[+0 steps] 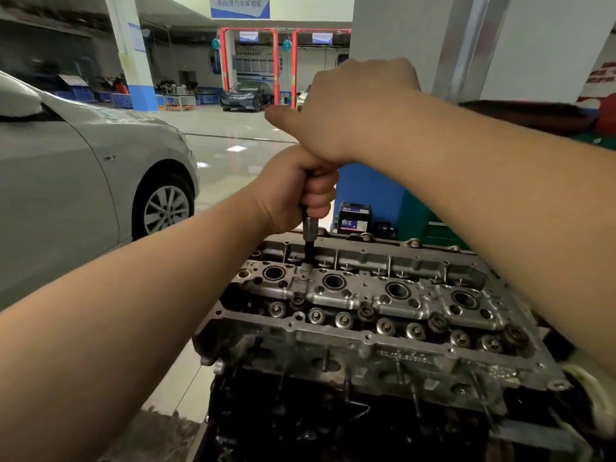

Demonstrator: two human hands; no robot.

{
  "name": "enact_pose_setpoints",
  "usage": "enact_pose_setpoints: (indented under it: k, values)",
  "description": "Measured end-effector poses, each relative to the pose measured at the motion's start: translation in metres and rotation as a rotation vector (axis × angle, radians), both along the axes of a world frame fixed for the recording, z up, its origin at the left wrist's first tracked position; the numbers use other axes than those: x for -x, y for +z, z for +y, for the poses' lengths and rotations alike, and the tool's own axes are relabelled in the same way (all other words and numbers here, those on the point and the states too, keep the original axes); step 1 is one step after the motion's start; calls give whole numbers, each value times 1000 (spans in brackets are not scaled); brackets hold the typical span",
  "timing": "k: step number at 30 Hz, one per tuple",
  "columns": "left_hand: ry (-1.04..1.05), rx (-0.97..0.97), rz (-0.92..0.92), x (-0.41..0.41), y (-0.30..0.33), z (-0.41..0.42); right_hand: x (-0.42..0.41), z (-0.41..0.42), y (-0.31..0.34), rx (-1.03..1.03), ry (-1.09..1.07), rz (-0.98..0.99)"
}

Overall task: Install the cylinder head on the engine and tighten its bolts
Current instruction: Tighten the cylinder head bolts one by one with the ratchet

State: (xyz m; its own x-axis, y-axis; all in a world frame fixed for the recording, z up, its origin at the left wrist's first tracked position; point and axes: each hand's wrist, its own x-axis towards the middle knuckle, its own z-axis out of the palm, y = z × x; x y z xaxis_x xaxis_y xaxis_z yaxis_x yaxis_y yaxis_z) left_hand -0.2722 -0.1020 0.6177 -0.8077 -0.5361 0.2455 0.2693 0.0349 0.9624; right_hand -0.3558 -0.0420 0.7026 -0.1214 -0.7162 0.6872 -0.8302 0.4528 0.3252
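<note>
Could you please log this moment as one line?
left hand grips black socket extension | right hand above it | on grey metal cylinder head

Head (383,305) is sitting on engine (333,421). Tool (307,241) is standing on head's far left. Car (83,168) is standing left.

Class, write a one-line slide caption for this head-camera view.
Left hand grips an upright socket driver seated in the cylinder head; right hand bears on top.

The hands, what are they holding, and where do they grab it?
The left hand grips the socket driver round its upper shaft. The right hand sits on top, fingers curled over its hidden top end.
</note>
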Motion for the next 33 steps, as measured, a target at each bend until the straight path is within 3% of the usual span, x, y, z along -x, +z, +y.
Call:
enact_pose_setpoints:
  k: [2,6,10,12,15,18,21,23,26,29,33]
  values:
    - [53,-2,15,1,-1,0,1,2,-1,-4,14,38]
    - [581,70,70,15,-6,24,15,-2,2,-81,146,-70]
    - [640,-15,98,22,-5,31,32,-6,9,-235,507,-97]
    - [642,-25,84,24,-5,26,44,-8,12,-245,574,-87]
    - [603,22,88,26,-6,23,51,-3,8,-287,620,-267]
    - [570,63,89,28,-7,26,47,8,1,-261,546,-343]
    - [575,68,27,31,-5,26,26,12,1,-141,205,-26]
    - [594,181,-29,33,-6,23,8,13,3,-115,-20,189]
    - [712,213,-27,34,-11,13,-8,11,0,-107,-26,322]
    - [698,87,-18,28,-7,14,8,8,3,-31,172,168]
    - [242,37,23,16,-4,14,48,11,3,-198,563,-359]
